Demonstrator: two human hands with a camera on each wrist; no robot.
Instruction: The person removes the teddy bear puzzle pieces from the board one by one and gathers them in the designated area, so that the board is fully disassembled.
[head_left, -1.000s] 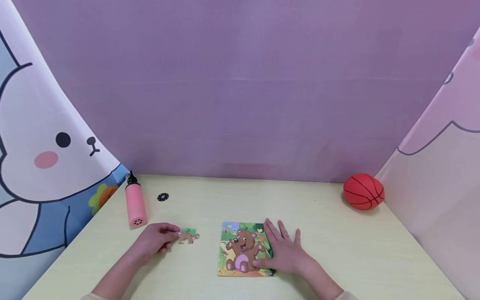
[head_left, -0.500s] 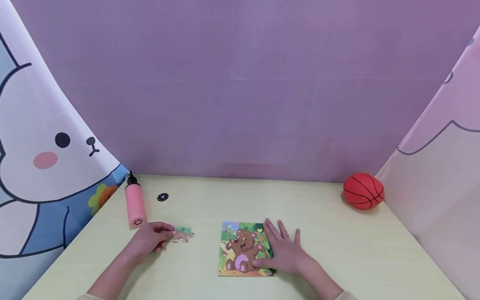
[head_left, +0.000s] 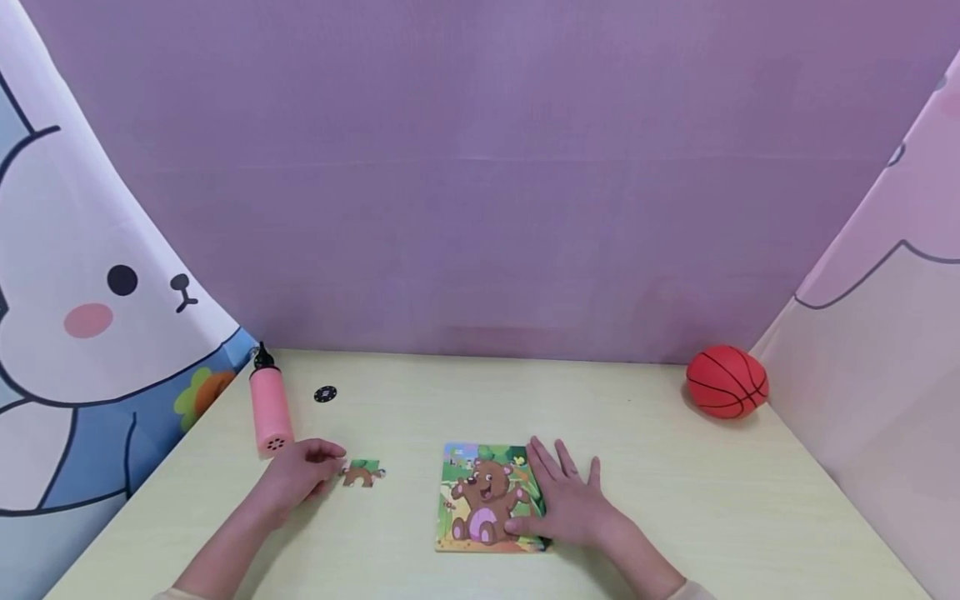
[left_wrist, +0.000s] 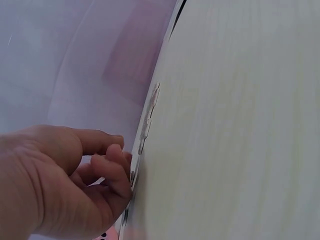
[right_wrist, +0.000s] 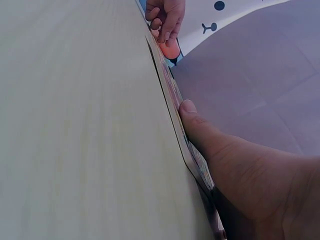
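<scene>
In the head view a jigsaw puzzle piece [head_left: 363, 473], green along the top and brown below, lies flat on the table. My left hand [head_left: 300, 482] is just left of it, fingers loosely bent and nothing held between them. The left wrist view shows the left hand [left_wrist: 75, 180] low over the table, with the piece [left_wrist: 148, 120] edge-on beyond the fingertips. A square picture puzzle of a brown bear [head_left: 480, 496] lies in the middle. My right hand [head_left: 573, 504] rests spread on its right edge, covering part of it, thumb over the picture.
A pink hand pump [head_left: 272, 408] with a black nozzle lies at the left, behind the left hand. Near it is a black round chip [head_left: 326, 394]. A red toy basketball [head_left: 727, 382] sits at the back right corner. Purple cloth [head_left: 480, 208] closes off the table's far edge.
My left hand carried the puzzle piece a little leftward and let go of it; the piece now lies on the table with the fingertips just off it. My right hand has stayed still.
</scene>
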